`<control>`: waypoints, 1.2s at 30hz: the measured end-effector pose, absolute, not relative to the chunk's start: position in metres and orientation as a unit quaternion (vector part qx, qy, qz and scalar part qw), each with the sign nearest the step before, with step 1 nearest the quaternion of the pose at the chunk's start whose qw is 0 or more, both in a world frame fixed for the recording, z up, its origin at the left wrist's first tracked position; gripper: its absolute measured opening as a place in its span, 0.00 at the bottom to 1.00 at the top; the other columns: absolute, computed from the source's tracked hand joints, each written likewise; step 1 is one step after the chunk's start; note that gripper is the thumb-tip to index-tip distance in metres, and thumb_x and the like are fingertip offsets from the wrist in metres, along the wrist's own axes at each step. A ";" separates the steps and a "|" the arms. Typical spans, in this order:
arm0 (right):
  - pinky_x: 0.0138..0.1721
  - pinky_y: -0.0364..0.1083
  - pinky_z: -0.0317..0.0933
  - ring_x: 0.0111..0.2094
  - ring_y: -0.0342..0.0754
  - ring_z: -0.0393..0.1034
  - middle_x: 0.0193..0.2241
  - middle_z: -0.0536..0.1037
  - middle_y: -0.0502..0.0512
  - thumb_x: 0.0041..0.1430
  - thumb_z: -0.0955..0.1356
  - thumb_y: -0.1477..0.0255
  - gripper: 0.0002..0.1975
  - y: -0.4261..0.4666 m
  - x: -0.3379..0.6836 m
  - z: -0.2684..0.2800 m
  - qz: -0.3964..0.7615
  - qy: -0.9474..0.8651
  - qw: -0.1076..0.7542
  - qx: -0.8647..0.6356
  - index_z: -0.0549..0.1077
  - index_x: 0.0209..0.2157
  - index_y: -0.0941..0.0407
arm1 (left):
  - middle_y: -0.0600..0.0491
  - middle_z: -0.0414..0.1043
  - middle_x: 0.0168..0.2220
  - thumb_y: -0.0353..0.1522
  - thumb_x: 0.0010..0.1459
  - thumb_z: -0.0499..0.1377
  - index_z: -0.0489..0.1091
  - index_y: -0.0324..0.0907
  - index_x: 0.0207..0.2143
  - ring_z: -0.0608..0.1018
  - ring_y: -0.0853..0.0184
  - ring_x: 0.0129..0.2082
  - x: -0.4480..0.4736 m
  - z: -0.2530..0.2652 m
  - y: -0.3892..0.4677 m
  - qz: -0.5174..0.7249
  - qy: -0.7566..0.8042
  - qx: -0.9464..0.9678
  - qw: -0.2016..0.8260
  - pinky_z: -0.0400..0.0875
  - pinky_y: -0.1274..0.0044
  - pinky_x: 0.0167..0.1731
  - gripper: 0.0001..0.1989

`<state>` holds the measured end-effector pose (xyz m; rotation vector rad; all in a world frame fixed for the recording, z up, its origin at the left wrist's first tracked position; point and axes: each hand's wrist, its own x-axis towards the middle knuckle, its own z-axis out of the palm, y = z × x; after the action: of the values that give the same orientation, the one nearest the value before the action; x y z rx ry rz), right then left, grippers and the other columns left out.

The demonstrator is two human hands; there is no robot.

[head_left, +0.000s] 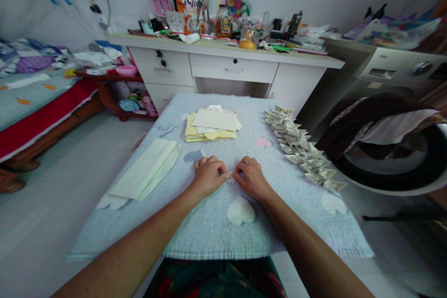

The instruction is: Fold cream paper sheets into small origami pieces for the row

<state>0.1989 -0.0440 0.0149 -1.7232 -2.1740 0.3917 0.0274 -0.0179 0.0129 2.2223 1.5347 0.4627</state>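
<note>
Between my two hands, low over the middle of the cloth-covered table, is a small piece of folded paper (pixel 231 178), mostly hidden by the fingers. My left hand (pixel 210 174) pinches its left side between thumb and fingers. At its right side, my right hand (pixel 250 177) pinches it the same way. Rows of folded paper boats (pixel 296 144) stand along the table's right side. Beyond my hands lies a stack of yellowish and white paper sheets (pixel 213 125). Left of my hands rests a folded pile of pale green paper (pixel 146 168).
A pale blue cloth (pixel 209 237) with heart patterns covers the table. Behind it stands a white desk (pixel 235 67) crowded with jars, a pink clock and a snack bag. An open washing machine (pixel 394 149) is at the right, a bed (pixel 45 102) at the left.
</note>
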 end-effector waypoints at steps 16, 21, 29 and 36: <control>0.41 0.49 0.50 0.43 0.54 0.58 0.41 0.66 0.56 0.56 0.68 0.65 0.11 -0.046 0.193 0.014 0.108 -0.735 0.158 -0.651 0.69 0.40 0.53 | 0.52 0.67 0.39 0.41 0.50 0.62 0.72 0.48 0.33 0.66 0.56 0.45 0.029 0.007 -0.017 0.154 0.576 0.781 0.185 0.56 0.67 0.44 0.10; 0.41 0.50 0.50 0.43 0.54 0.58 0.41 0.67 0.56 0.56 0.68 0.65 0.11 -0.046 0.192 0.013 0.102 -0.745 0.155 -0.641 0.68 0.41 0.51 | 0.53 0.68 0.39 0.40 0.50 0.62 0.72 0.48 0.32 0.66 0.57 0.45 0.030 0.009 -0.018 0.154 0.568 0.787 0.186 0.55 0.67 0.44 0.08; 0.42 0.50 0.50 0.43 0.53 0.57 0.41 0.66 0.56 0.58 0.66 0.65 0.10 -0.050 0.196 0.012 0.104 -0.760 0.171 -0.619 0.69 0.40 0.54 | 0.53 0.70 0.39 0.37 0.51 0.63 0.73 0.47 0.33 0.67 0.59 0.45 0.026 0.006 -0.023 0.199 0.529 0.807 0.175 0.55 0.68 0.46 0.06; 0.43 0.49 0.50 0.44 0.53 0.57 0.41 0.66 0.55 0.55 0.68 0.67 0.11 -0.053 0.196 0.015 0.121 -0.773 0.183 -0.596 0.70 0.40 0.54 | 0.55 0.73 0.39 0.34 0.49 0.64 0.72 0.46 0.32 0.69 0.61 0.45 0.024 0.008 -0.024 0.231 0.501 0.811 0.196 0.57 0.69 0.48 0.06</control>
<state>0.1962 -0.0525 0.0154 -1.6805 -2.1801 0.3405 0.0242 -0.0243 0.0080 2.2709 1.4031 0.6479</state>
